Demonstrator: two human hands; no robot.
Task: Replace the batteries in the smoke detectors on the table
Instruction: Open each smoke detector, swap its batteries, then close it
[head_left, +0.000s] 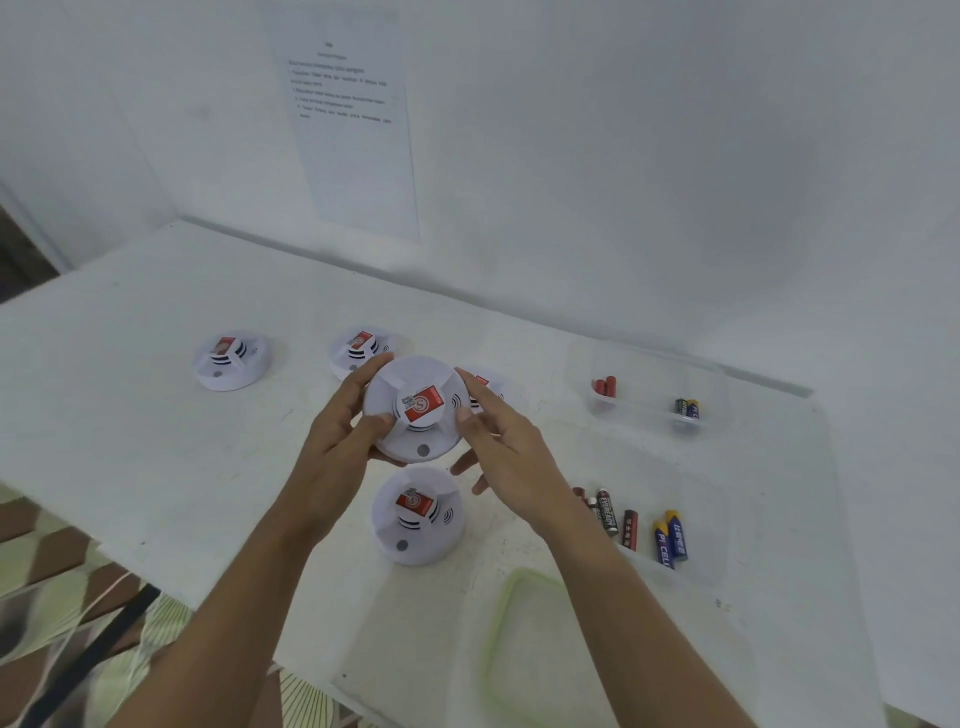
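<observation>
While L grip, R grip clasp detector — 2nd detector nearby, batts right.

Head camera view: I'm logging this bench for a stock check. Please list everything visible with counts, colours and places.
held smoke detector: 1, white, red label, centre, above table
other smoke detectors: 4, white, red labels, one near, three behind
clear tray: 1, transparent, far right
tray batteries: about 5, red and blue, inside tray
near batteries: about 6, red, black, blue, near right
lid: 1, clear, green rim, front
paper sheet: 1, white, wall
table: 1, white
left hand: grips held detector's left edge
right hand: holds its right edge
</observation>
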